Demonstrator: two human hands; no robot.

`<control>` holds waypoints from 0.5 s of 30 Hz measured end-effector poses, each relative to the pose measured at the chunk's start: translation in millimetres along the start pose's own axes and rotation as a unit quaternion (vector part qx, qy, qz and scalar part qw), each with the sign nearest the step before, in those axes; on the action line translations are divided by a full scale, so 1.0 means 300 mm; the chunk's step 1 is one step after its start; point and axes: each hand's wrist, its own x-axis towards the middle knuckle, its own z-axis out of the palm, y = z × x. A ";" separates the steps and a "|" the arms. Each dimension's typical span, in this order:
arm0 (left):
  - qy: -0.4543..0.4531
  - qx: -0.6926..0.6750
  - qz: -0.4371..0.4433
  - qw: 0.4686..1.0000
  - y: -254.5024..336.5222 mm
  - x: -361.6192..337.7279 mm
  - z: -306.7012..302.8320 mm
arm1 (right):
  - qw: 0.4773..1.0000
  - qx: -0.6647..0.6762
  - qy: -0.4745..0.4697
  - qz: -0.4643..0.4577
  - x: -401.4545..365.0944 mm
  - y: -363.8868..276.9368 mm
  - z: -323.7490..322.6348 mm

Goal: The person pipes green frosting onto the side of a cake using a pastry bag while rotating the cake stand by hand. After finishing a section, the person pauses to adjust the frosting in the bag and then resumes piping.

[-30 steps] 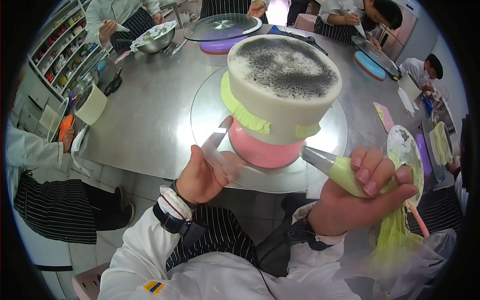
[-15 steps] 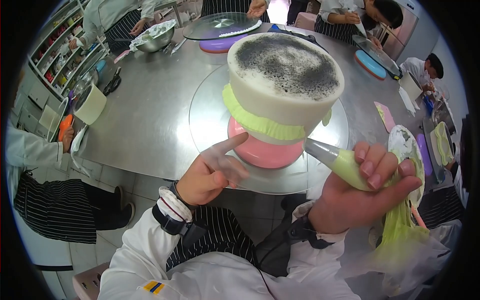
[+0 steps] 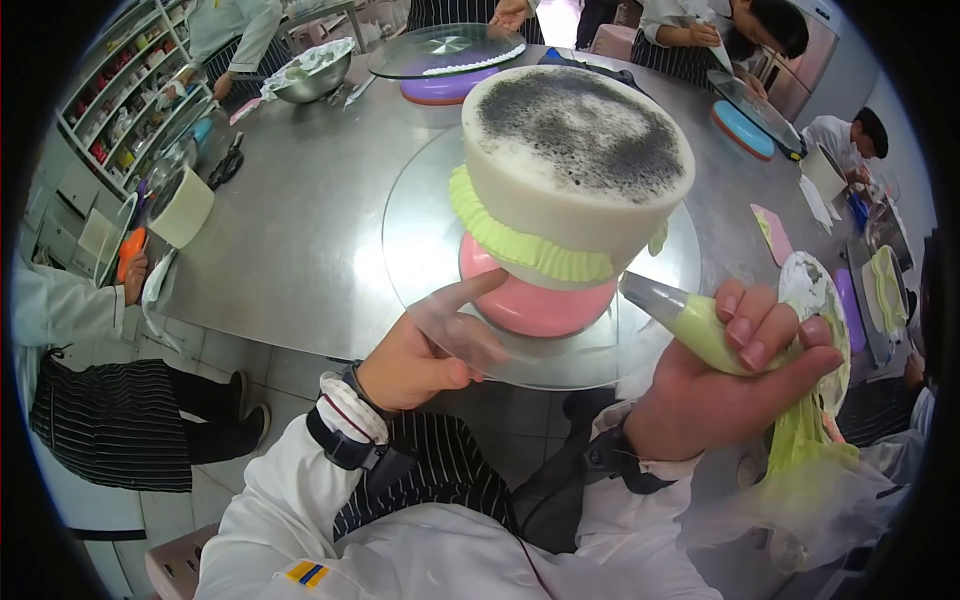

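A white cylindrical cake form (image 3: 570, 215) with a black-speckled top stands on a clear glass turntable (image 3: 420, 240) with a pink base (image 3: 540, 305). A pale green ruffled cream frill (image 3: 520, 250) runs round the form's lower side. My left hand (image 3: 430, 345) is at the turntable's near-left rim, index finger stretched toward the pink base and thumb apart; part of it shows hazily through the glass. My right hand (image 3: 720, 380) is closed round a piping bag (image 3: 705, 330) of green cream. Its metal nozzle points up-left, just right of the frill's near end, with a small gap visible.
A cream-smeared bowl (image 3: 815, 285) and clear plastic (image 3: 800, 510) are beside my right hand. Across the steel table (image 3: 290, 220) are another glass turntable (image 3: 440, 50), a metal bowl (image 3: 315, 75) and a blue-based turntable (image 3: 742, 128). Several people work around it.
The frill, smeared before, now shows distinct folds, and the form's speckled top has turned slightly. The nozzle has shifted a little right, away from the frill. My left hand stays at the rim.
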 end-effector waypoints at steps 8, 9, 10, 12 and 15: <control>-0.045 0.132 0.062 0.988 0.002 0.014 -0.009 | 0.999 0.018 0.045 0.013 0.031 -0.038 -0.026; -0.045 0.130 0.062 0.989 0.000 0.012 -0.007 | 0.999 0.017 0.044 0.013 0.038 -0.042 -0.033; -0.016 -0.013 0.038 0.999 -0.003 0.007 -0.003 | 0.998 0.029 0.050 0.017 0.045 -0.045 -0.041; 0.013 -0.156 0.013 0.988 -0.011 0.000 -0.010 | 0.997 0.040 0.056 0.023 0.053 -0.049 -0.044; 0.030 -0.161 0.025 0.986 -0.049 -0.006 -0.048 | 0.995 0.047 0.080 0.022 0.062 -0.054 -0.044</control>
